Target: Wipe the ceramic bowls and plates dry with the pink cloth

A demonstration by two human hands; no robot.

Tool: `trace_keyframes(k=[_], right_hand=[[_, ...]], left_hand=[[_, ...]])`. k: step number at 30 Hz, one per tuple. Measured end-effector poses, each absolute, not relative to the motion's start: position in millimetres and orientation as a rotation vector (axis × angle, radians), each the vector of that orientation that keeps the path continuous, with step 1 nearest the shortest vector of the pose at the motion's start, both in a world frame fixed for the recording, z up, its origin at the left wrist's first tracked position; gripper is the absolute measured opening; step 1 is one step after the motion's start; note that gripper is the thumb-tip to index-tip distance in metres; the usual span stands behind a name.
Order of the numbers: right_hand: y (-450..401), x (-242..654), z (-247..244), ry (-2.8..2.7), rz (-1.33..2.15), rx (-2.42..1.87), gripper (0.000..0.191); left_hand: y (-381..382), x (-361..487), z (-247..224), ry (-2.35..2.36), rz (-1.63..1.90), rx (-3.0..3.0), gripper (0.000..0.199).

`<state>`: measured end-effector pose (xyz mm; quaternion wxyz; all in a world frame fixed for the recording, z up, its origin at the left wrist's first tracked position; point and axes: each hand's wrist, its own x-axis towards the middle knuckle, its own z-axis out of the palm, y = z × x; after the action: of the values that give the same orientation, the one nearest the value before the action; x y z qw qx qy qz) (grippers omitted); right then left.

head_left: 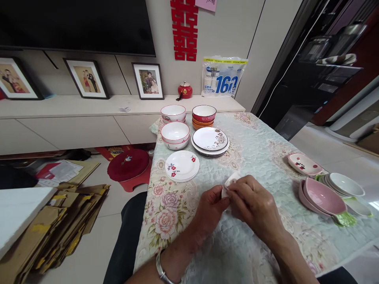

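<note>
Over the near middle of the table, my left hand (211, 203) and my right hand (254, 203) meet with their fingers closed on a small white object (232, 179). Most of it is covered by the fingers, so its kind cannot be made out. Just beyond my left hand lies a stack of small white plates (182, 165) with red flowers. Behind that stack are larger white plates (210, 139) with a brown flower pattern. White bowls (175, 134) with red rims stand in two stacks at the left, and red and orange bowls (204, 116) are piled at the back.
On the right side of the flowered tablecloth (251, 154) sit pink leaf-shaped bowls (322, 195), pale green-handled bowls (346, 183) and a pink-rimmed dish (304, 163). A red stool (128, 163) and flattened cardboard (65, 221) are on the floor at left.
</note>
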<state>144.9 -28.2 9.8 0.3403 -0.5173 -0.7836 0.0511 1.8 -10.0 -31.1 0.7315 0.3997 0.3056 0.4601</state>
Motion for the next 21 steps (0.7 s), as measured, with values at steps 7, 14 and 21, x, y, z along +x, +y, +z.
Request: trace_keyframes(k=[7,14,21], right_hand=[[-22,156,14,-1.923,0.244,-1.310,0.012],[-11,191,6,-1.683,0.853,-1.491,0.025],[-3,198,-15,-1.047,1.234,-1.454,0.035]], left_hand=[[-11,-4,-29,0.671,0.925,1.101,0.020],[-9,-6,-30,0.692,0.887,1.212,0.028],[-6,-2,-44,0.795,0.776,1.240,0.017]])
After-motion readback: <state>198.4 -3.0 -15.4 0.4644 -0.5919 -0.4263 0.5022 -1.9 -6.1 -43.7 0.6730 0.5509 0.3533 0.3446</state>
